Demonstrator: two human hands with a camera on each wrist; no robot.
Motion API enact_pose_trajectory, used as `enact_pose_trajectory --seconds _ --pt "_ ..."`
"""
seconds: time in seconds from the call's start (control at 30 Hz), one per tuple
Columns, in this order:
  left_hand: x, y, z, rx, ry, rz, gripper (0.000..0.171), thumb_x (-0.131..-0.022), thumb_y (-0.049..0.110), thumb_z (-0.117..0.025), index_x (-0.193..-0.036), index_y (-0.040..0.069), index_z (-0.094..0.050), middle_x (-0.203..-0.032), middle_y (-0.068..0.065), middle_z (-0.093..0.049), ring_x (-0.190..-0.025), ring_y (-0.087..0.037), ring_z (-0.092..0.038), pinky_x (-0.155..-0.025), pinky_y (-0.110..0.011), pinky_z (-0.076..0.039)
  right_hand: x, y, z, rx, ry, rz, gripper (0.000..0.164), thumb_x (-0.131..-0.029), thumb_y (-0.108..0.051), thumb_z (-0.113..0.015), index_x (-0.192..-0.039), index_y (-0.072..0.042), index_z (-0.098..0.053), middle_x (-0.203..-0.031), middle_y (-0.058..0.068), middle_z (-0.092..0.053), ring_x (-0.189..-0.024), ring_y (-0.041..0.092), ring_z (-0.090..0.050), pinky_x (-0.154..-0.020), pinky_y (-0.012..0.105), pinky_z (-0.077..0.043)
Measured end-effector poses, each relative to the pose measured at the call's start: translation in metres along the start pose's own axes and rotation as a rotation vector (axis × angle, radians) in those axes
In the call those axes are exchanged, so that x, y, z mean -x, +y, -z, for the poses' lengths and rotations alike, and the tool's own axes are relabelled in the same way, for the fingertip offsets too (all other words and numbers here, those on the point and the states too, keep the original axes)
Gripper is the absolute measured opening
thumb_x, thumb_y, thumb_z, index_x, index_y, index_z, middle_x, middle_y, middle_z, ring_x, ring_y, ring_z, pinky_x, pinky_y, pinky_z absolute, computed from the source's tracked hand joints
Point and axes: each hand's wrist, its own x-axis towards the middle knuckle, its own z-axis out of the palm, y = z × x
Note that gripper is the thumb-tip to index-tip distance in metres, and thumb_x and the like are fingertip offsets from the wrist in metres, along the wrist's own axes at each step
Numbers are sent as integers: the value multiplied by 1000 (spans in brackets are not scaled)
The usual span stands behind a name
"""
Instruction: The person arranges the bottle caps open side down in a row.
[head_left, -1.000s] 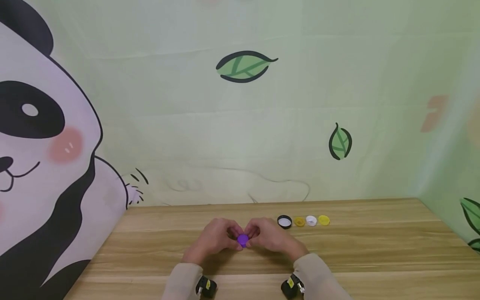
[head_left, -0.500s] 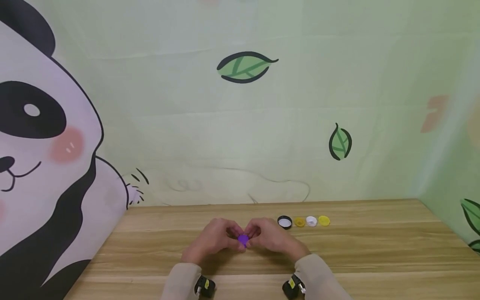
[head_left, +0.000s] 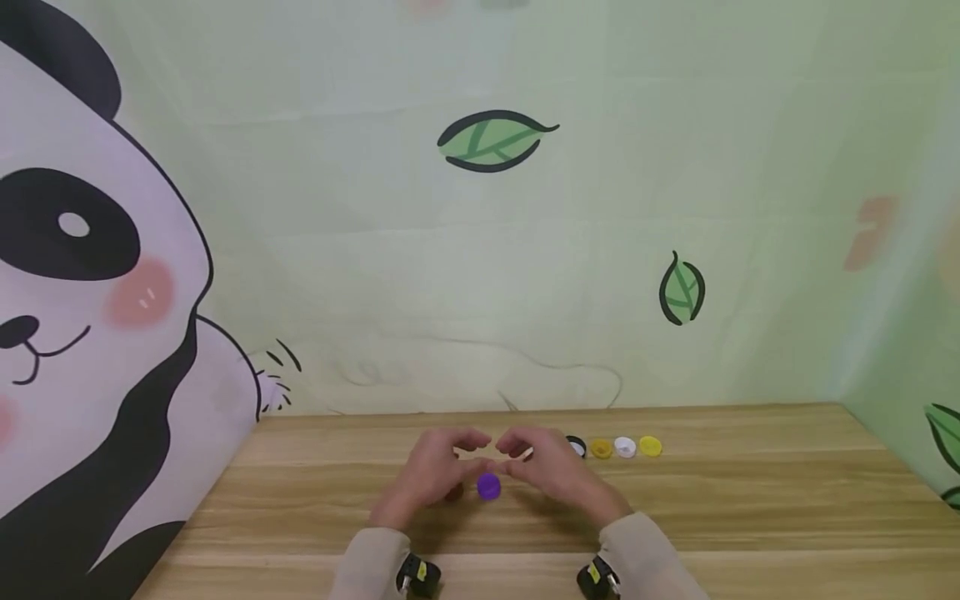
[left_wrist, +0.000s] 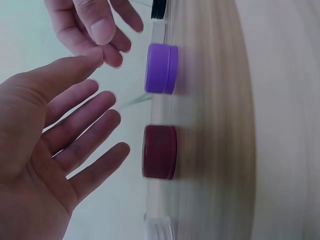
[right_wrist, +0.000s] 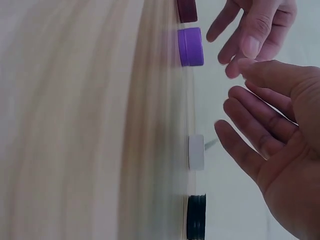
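Holding fingers spread, left hand (head_left: pixel 432 467) and right hand (head_left: pixel 553 468) are hovering clear of the purple, round plastic cap (head_left: pixel 489 487); avoiding nudges is probably mattering most.

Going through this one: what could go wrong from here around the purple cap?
The purple cap stands unheld, so a stray touch could nudge it. The dark red cap sits by the left hand and might get bumped. The right hand partly hides the black cap in the head view, so contact could go unseen.
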Motion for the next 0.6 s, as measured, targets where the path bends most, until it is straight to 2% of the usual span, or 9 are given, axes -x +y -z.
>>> enact_pose_trajectory --seconds 0.07,0.13,0.33,0.47,0.6 --pt "-2 1 -3 -23 32 -23 36 -93 20 -84 -122 2 -76 -117 -14 -77 -109 -32 -72 -92 -50 -59 0 1 2 11 26 16 20 -95 -8 -80 -113 -1 -74 -112 11 -75 -104 28 -70 -88 43 -61" --pt "-5 2 -5 -28 57 -37 35 -93 19 -84 -123 1 -76 -117 -13 -77 -113 -33 -71 -95 -51 -58 0 2 4 24 48 12 22 -94 -7 -80 -114 -1 -74 -113 12 -75 -105 29 -70 -90 45 -60" --pt "-8 1 -13 -31 87 -72 33 -92 12 -83 -122 -1 -75 -117 -14 -77 -112 -35 -71 -93 -51 -58 3 7 9 34 90 -11 24 -93 -2 -80 -116 0 -72 -116 16 -74 -109 34 -69 -94 52 -58" --pt "-9 1 -20 -39 88 -77 33 -92 11 -83 -122 -1 -75 -119 -14 -77 -113 -34 -71 -93 -51 -58 7 11 11 51 107 8 25 -92 1 -79 -116 3 -71 -116 19 -73 -110 38 -68 -96 56 -56" --pt "-16 2 -27 -41 105 -85 31 -92 11 -83 -120 -1 -75 -117 -14 -77 -112 -35 -71 -93 -51 -59 8 15 16 97 128 29 24 -92 2 -78 -115 3 -72 -115 18 -74 -110 39 -69 -97 57 -55"
